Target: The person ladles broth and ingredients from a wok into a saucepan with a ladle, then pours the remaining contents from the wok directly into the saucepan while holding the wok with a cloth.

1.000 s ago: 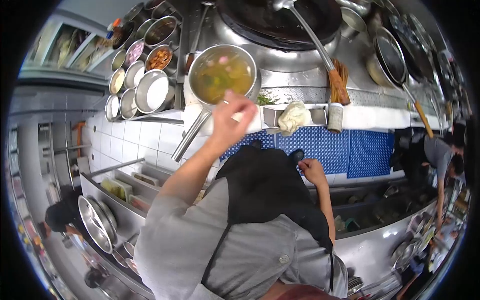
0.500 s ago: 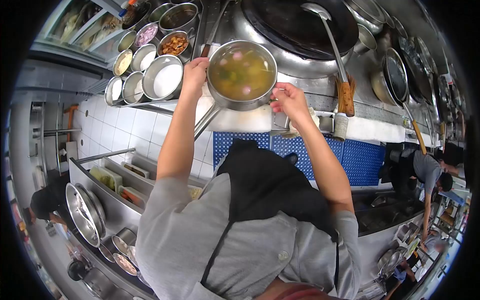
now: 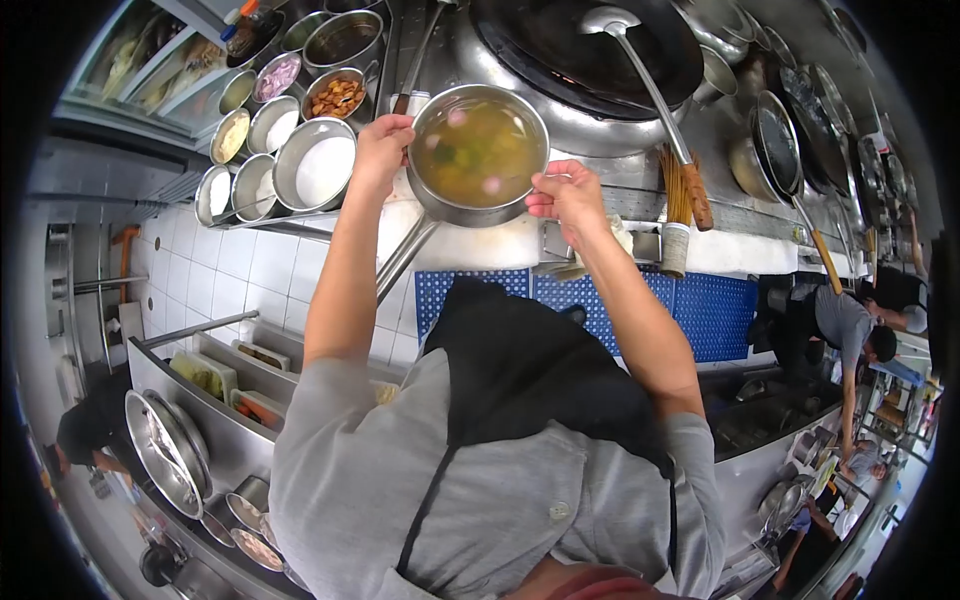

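Note:
A steel saucepan [image 3: 478,214] of yellowish broth [image 3: 470,150], with pink pieces and green bits in it, is in front of me at the counter edge. My left hand [image 3: 382,155] pinches its rim on the left side. On the right side, the closed fingers of my right hand [image 3: 568,200] grip the pan just below the rim. The pan's long handle [image 3: 405,262] points down and left toward my body. Whether the counter bears part of the pan's weight, I cannot tell.
A large wok [image 3: 590,60] with a ladle [image 3: 645,85] across it lies ahead. Several seasoning pots, one with white powder [image 3: 315,165], stand at left. A bamboo brush [image 3: 676,190] stands at right. Other people [image 3: 835,325] work at far right and left.
The right hand's fingers have closed in against the pan's side. The ladle's handle end shows slightly further right relative to the brush. The whole view has shifted a little.

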Demonstrator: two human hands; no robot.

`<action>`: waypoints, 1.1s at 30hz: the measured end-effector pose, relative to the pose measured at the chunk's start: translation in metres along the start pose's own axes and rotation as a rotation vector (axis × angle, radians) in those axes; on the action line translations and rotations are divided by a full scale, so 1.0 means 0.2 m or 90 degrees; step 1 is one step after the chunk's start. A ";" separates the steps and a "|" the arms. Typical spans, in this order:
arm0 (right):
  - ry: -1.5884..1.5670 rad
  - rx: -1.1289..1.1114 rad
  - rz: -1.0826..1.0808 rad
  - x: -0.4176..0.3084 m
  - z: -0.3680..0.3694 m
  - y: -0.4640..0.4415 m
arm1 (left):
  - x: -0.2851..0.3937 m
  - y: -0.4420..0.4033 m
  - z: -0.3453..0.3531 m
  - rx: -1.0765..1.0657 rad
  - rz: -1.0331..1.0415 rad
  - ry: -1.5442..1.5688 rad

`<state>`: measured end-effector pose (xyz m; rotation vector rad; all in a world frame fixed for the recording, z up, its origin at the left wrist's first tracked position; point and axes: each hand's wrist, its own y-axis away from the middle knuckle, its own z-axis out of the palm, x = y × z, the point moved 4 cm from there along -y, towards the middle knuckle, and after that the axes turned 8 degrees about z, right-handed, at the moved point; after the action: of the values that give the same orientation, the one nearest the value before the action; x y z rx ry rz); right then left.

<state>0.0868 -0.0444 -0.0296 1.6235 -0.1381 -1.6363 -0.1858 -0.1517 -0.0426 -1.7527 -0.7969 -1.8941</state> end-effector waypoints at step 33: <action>-0.153 0.251 0.010 0.90 -1.08 0.84 | 0.49 0.70 1.41 -0.543 0.468 -0.027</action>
<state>0.3798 -0.1664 -0.1079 1.6940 -0.6293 -1.8732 0.1057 -0.0596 0.0792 -2.1073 0.7127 -1.7301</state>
